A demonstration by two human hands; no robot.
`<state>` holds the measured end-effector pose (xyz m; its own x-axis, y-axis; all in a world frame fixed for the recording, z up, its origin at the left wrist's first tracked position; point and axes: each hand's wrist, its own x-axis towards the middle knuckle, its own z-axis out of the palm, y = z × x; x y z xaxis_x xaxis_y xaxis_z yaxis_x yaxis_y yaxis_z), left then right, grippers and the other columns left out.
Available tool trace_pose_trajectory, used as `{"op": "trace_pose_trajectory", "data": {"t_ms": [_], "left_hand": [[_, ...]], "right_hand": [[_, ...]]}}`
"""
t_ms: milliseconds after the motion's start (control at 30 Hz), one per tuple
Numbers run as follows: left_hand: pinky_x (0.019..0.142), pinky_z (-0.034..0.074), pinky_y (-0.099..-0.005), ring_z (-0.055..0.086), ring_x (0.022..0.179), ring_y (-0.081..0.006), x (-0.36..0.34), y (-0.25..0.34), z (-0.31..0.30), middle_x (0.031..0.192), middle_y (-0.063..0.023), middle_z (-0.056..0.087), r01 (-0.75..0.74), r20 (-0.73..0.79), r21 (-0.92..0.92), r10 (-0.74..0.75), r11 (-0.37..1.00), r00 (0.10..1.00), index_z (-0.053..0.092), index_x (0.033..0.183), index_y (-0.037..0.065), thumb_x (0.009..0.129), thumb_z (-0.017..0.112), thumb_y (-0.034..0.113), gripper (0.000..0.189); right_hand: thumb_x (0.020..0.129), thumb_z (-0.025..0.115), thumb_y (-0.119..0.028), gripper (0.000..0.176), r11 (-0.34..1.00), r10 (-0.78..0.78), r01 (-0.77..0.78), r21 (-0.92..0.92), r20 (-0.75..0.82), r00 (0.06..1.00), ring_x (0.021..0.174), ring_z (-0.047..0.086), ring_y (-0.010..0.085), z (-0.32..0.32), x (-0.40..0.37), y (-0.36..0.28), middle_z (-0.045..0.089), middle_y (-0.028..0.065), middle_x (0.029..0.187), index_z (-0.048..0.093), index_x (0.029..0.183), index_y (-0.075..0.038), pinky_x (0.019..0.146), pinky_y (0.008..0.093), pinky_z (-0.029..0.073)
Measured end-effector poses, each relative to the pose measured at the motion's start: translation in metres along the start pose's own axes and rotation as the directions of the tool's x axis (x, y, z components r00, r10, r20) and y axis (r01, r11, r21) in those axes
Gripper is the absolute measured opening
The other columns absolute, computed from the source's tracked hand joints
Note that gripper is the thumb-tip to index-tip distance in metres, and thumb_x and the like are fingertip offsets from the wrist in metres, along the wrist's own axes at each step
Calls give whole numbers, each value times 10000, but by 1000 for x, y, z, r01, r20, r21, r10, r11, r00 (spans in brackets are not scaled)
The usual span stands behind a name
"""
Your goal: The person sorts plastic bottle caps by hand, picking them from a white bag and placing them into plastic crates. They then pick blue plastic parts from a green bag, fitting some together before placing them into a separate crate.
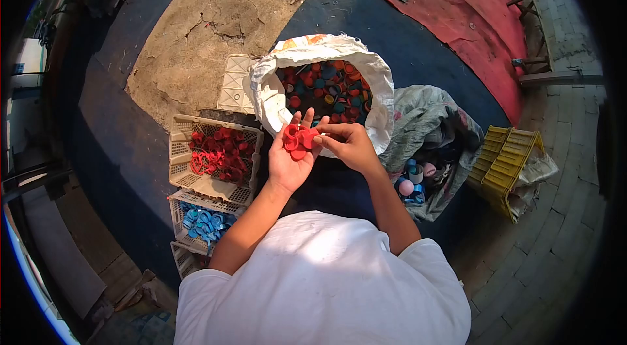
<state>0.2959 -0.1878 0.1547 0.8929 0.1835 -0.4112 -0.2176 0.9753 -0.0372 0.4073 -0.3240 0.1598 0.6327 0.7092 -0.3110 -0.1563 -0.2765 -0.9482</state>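
My left hand (292, 163) is palm up above the near rim of a white woven sack (269, 93), and a small pile of red plastic caps (300, 140) rests on it. Thumb and fingertips of my right hand (353, 146) are pinched together at the right side of the pile. What they grip, if anything, is too small to make out. Inside the sack lie many mixed caps (336, 90), red, orange, dark and teal. To the left of my left hand, a pale plastic crate (212, 186) holds red cap pieces (222, 155).
Behind the red crate, closer to me, another crate (177, 214) holds blue pieces (206, 221). A grey-green sack (418, 110) with mixed plastic items opens at right, beside a yellow crate (506, 165). A flat pale crate (235, 87) lies left of the white sack. Mats (444, 51) cover the ground.
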Motion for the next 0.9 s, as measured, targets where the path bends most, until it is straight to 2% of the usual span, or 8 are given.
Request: {"op": "trace_pose_trajectory", "data": {"t_ms": [200, 300, 433, 567, 600, 700, 833, 900], "left_hand": [[1091, 482, -529, 445, 1396, -403, 0, -3, 0, 1429, -111, 550, -32, -125, -56, 25, 998, 992, 554, 1291, 71, 1081, 409, 307, 347], [1113, 466, -524, 502, 1344, -402, -2, 4, -15, 1398, -133, 567, 38, -4, -80, -38, 996, 999, 560, 1265, 54, 1079, 420, 312, 347], [1126, 457, -513, 520, 1329, -396, -6, 0, -3, 1373, -154, 583, -36, -124, 24, 39, 999, 992, 570, 1229, 32, 1077, 426, 310, 349], [1147, 431, -491, 501, 1357, -362, -4, -3, 0, 1385, -141, 590, -72, -110, 84, 81, 994, 991, 574, 1236, 31, 1074, 428, 313, 356], [1144, 432, -480, 503, 1358, -354, -1, -4, 1, 1387, -136, 591, -89, -115, 113, 102, 990, 988, 573, 1246, 34, 1074, 424, 324, 369], [1127, 426, -431, 502, 1371, -323, 7, -10, 13, 1394, -119, 595, -183, -200, 209, 225, 961, 954, 562, 1281, 49, 1075, 397, 358, 406], [1138, 397, -407, 487, 1394, -298, -3, -17, 49, 1452, -126, 562, -321, 55, 385, 326, 865, 944, 560, 1279, 54, 1060, 378, 335, 400], [1167, 365, -438, 469, 1406, -316, -4, -19, 58, 1466, -157, 544, -363, 93, 416, 358, 834, 929, 549, 1275, 30, 1052, 369, 324, 410]], "right_hand": [[902, 773, -167, 305, 996, -65, 65, -56, 13, 998, 684, 596, 37, -2, -8, -22, 743, 49, 793, 743, 1176, -35, 616, 231, 473], [921, 753, -159, 301, 972, -219, 227, 54, -123, 968, 701, 613, 40, -1, -1, -13, 747, 38, 844, 730, 1191, -27, 624, 222, 483], [937, 735, -143, 226, 954, -123, 185, 237, -255, 959, 825, 656, 65, -9, 17, 17, 733, 53, 1001, 741, 1127, -20, 705, 211, 514], [1012, 572, -326, 454, 860, -50, 146, 489, -204, 978, 1184, 586, 162, 12, 23, 12, 635, 88, 1237, 587, 1334, -6, 1016, 315, 439], [982, 547, -413, 581, 802, -23, 92, 590, -124, 992, 1287, 503, 187, 22, 20, 7, 563, 110, 1353, 529, 1399, -8, 1112, 356, 351], [973, 550, -421, 612, 702, 0, 174, 690, -244, 970, 1295, 495, 203, 58, 15, -5, 552, 114, 1381, 518, 1418, -2, 1125, 358, 342], [969, 560, -386, 642, 539, 31, 228, 811, -289, 957, 1343, 473, 215, 57, 11, -38, 505, 132, 1443, 443, 1476, -11, 1168, 379, 334], [967, 560, -393, 645, 575, -33, 287, 766, -328, 944, 1372, 462, 229, 59, 6, -48, 497, 139, 1457, 436, 1474, -16, 1175, 394, 344]]}}
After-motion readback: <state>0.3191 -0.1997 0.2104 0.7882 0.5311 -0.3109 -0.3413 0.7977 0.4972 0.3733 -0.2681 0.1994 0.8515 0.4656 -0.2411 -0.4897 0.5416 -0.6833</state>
